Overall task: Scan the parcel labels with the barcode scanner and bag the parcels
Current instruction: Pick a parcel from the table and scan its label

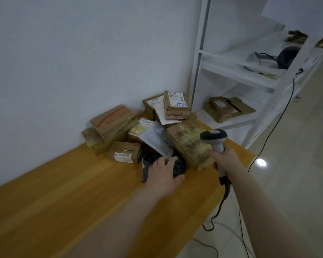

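Several brown cardboard parcels [116, 121] with white labels lie heaped at the far end of a wooden table [73, 192]. In front of the heap lies a dark soft bag parcel [179, 164], with a grey plastic mailer [157, 138] leaning just behind it. My left hand [163, 175] lies on the dark bag, fingers curled over its top and thumb at its near edge. My right hand [225, 160] grips the handle of a white and black barcode scanner [213, 136]. The scanner's head sits over a long taped box [189, 144].
A white shelf unit [237, 71] stands to the right with flat cardboard parcels [226, 108] on a low shelf and cables above. The scanner's black cord [224, 202] drops to the tiled floor [296, 174]. A white wall runs behind the table.
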